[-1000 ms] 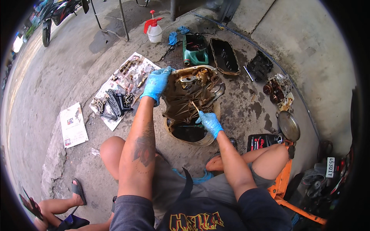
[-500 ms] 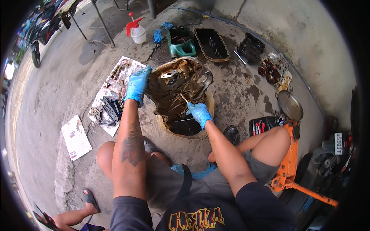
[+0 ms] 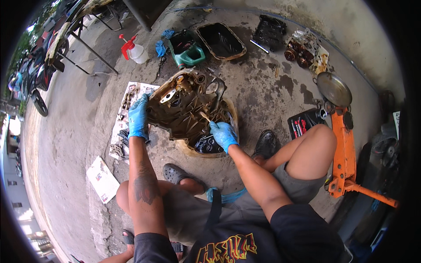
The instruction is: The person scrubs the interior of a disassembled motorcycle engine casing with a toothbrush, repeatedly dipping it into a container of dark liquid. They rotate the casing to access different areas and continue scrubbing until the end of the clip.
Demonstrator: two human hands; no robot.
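Left hand [image 3: 138, 118] clamped on metal cover [image 3: 186, 116], left edge | right hand [image 3: 223, 135] clamped on stick [image 3: 204, 115] | basin [image 3: 193, 152] beneath: dark liquid [image 3: 209, 144] | green jug [image 3: 191, 57]: contents unclear

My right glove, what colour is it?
The glove is light blue, best seen in the head view.

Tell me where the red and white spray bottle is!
In the head view, the spray bottle stands at the upper left, just left of the crumpled blue scraps and the green jug.

shirt [image 3: 265, 239]: yellow-red lettering | black container [image 3: 303, 123]: red lettering | white sheet [image 3: 103, 180]: print | white plate [image 3: 397, 122]: dark characters
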